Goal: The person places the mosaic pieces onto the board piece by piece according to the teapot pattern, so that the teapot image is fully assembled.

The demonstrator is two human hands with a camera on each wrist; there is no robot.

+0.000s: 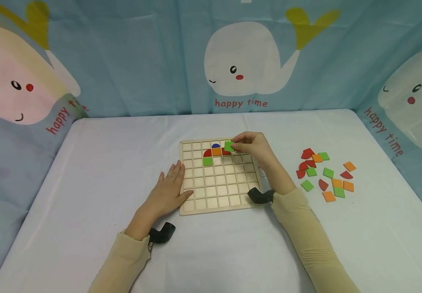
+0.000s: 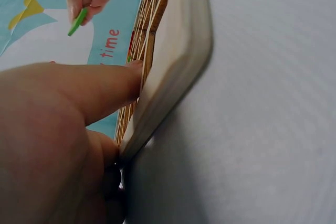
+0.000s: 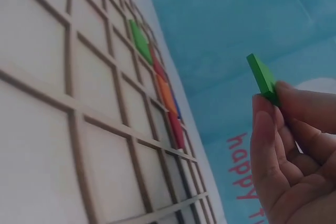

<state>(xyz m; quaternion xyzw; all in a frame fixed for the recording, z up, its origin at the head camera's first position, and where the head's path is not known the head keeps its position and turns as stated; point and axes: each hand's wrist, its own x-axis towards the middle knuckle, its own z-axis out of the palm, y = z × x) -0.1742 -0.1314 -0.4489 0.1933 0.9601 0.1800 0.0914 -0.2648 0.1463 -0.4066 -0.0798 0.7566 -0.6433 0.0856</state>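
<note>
Right now my right hand [image 1: 254,147] pinches a green tile [image 1: 228,146] by its edge, narrow between thumb and fingers, raised over the far side of the board [image 1: 220,180]. Seen by the head camera, it overlaps the right red piece [image 1: 226,152]; a bare cell [image 1: 228,161] lies just beyond that red on the side toward me. Being square, the tile has no long axis, but the right wrist view shows it tipped, apart from the grid. Across from that bare cell, a second green tile [image 1: 208,161] sits below the left red piece [image 1: 207,153]. My left hand [image 1: 168,189] rests at the board's left edge, fingers stretched, thumb over the rim, farther from that cell. Loose pieces [image 1: 328,173] lie on the tabletop [image 1: 211,260], well to the right.
</note>
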